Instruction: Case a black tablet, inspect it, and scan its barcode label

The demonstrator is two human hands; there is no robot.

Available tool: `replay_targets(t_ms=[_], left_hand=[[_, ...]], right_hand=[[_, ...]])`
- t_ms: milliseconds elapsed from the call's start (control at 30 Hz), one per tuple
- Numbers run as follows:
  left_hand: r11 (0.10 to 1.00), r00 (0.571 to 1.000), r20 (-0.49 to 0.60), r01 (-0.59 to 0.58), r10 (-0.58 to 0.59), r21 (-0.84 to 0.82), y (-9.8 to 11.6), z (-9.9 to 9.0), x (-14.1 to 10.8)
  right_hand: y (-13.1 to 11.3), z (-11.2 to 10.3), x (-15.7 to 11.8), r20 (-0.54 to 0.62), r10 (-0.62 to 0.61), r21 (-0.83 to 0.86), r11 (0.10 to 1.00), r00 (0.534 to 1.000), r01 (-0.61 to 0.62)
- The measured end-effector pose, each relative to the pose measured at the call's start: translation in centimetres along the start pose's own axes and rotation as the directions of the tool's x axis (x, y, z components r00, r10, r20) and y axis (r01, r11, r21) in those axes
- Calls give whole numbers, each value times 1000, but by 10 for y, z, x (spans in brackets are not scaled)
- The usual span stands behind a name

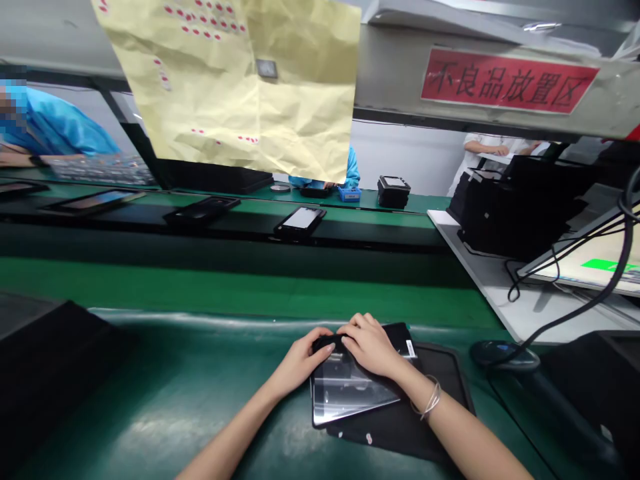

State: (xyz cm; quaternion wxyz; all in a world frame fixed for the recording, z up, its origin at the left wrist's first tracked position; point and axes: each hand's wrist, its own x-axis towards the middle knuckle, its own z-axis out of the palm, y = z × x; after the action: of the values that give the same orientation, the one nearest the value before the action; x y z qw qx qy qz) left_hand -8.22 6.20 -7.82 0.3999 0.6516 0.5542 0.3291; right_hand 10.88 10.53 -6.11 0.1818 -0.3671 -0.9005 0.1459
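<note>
Head view: left hand (pixel 300 363) and right hand (pixel 373 347) met at the far edge of a glossy tablet (pixel 345 393), fingers pressed together over it. The tablet lay on a black mat (pixel 440 380) atop the green table (pixel 175 387); phones (pixel 300 221) sat on the conveyor beyond.

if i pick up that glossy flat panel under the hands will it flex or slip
The glossy panel looks thin, flat and straight-edged, so probably stiff rather than floppy. Its mirror-like sheen suggests a slick face that could slide in a loose grip. The left hand and right hand press its far edge, on a black tray.
</note>
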Motion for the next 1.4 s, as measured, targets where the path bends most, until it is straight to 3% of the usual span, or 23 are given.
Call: replay_targets(t_ms=[633, 900, 1100, 1233, 1400], left_hand=[[1000, 998, -59, -7, 7, 3, -4, 4, 1], [991, 991, -102, 81, -92, -105, -3, 9, -2], [960, 965, -155, 178, -214, -216, -1, 17, -26], [931, 959, -104, 225, -264, -287, 3, 23, -42], [890, 971, -12, 215, -240, -403, 9, 28, -49]], right_hand=[[-1, 0, 0, -14, -2, -37, 999, 1000, 1], [-1, -1, -1, 6, 2, -27, 1000, 1000, -1], [0, 0, -1, 23, 10, -18, 1000, 1000, -9], [4, 3, -1, 36, 6, -2, 1000, 999, -5], [6, 5, -2, 32, -2, 11, 1000, 999, 1]])
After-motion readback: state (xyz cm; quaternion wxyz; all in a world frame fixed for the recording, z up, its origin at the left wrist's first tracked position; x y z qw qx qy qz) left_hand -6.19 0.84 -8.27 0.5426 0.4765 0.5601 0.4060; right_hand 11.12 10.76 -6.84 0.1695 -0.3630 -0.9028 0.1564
